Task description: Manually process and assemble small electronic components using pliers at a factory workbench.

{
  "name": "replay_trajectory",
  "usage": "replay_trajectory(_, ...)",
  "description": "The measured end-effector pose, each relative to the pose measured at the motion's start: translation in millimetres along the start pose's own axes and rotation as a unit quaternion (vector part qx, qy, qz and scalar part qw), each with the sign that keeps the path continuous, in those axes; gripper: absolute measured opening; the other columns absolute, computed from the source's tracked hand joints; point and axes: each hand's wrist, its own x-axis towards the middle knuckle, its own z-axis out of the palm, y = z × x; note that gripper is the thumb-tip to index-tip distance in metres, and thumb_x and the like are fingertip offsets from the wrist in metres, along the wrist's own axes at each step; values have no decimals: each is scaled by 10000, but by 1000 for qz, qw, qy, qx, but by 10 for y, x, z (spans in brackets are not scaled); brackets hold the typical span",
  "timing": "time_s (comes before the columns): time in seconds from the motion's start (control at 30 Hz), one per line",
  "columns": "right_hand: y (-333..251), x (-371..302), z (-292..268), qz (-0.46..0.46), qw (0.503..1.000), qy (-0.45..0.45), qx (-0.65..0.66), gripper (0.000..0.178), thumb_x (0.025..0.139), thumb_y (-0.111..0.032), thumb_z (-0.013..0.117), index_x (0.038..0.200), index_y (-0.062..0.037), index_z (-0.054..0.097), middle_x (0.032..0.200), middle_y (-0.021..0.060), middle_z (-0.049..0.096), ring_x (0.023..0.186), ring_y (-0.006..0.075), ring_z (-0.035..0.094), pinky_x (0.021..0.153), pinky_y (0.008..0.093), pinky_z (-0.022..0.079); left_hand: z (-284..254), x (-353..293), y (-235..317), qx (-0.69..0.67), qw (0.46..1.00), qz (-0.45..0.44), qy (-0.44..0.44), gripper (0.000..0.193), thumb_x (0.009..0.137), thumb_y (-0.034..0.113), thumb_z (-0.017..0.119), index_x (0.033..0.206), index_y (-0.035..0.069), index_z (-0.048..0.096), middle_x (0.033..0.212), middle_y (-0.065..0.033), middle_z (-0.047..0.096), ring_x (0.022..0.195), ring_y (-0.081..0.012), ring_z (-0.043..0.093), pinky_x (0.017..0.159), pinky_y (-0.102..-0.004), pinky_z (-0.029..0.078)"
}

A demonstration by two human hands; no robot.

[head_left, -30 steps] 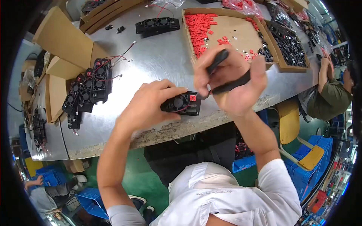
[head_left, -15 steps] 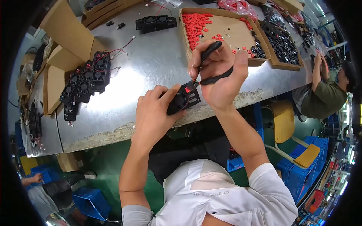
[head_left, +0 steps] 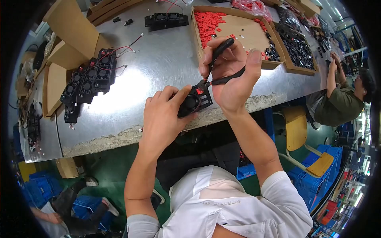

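My left hand (head_left: pixel 164 113) is closed around a black fan assembly (head_left: pixel 189 106), pressing it down near the table's front edge. A small red part (head_left: pixel 199 91) sits on the assembly's upper side. In my right hand (head_left: pixel 234 75) is a pair of black-handled pliers (head_left: pixel 220 49), its handles spread apart between thumb and fingers. The jaws of the pliers meet the assembly right by the red part. Whether the jaws grip anything there is too small to tell.
Several fan assemblies (head_left: pixel 90 81) with red wires lie at left beside an open cardboard box (head_left: pixel 71 33). Another fan assembly (head_left: pixel 166 20) lies at the back. A cardboard tray (head_left: pixel 242 33) holds red pieces; a second tray (head_left: pixel 313 68) holds black parts. A co-worker (head_left: pixel 343 99) sits at right.
The pliers' jaws have shifted slightly onto the red part, and their handles tilt a little differently. My left hand still holds the fan assembly. At lower left, another person's legs have moved.
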Motion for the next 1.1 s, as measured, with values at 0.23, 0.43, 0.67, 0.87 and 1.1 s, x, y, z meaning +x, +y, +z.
replay_trajectory(0.23, 21, -3, 1, -4, 1000, 7, -3, 918, 926, -833, 274, 1083, 0, 629, 824, 106, 626, 681, 226, 589, 588, 337, 424, -14, 13, 24, -1, 1000, -2, 15, 668, 672, 241, 897, 1298, 135, 687, 1036, -69, 656, 945, -298, 642, 857, -416, 504)
replay_trajectory(0.43, -1, -17, 26, -7, 1000, 17, -13, 927, 922, -836, 272, 1080, 4, 631, 822, 107, 630, 681, 229, 592, 594, 336, 421, -12, 2, 19, 6, 1000, -2, 16, 668, 680, 246, 892, 1305, 137, 681, 1045, -67, 654, 967, -295, 636, 869, -413, 488)
replay_trajectory(0.67, -15, -13, 33, -4, 999, 27, -22, 921, 929, -824, 262, 1078, 7, 631, 818, 103, 633, 683, 231, 591, 601, 337, 422, -12, 6, 22, 8, 1000, 1, 17, 660, 682, 243, 890, 1300, 137, 683, 1044, -63, 656, 960, -295, 637, 867, -414, 489)
replay_trajectory(0.87, 12, -34, 41, -14, 999, 34, -28, 917, 937, -814, 258, 1084, 10, 632, 820, 106, 634, 673, 228, 593, 586, 334, 422, -7, 5, 10, 2, 1000, 1, 16, 657, 685, 247, 888, 1299, 138, 683, 1036, -57, 655, 953, -290, 638, 866, -412, 488)
replay_trajectory(1.1, 31, -45, 69, -32, 998, 35, -50, 899, 944, -809, 268, 1101, 5, 615, 826, 104, 631, 681, 218, 595, 593, 331, 429, -8, 5, 19, 10, 1000, 3, 22, 664, 678, 256, 889, 1299, 142, 683, 1036, -59, 657, 941, -289, 640, 857, -411, 487)
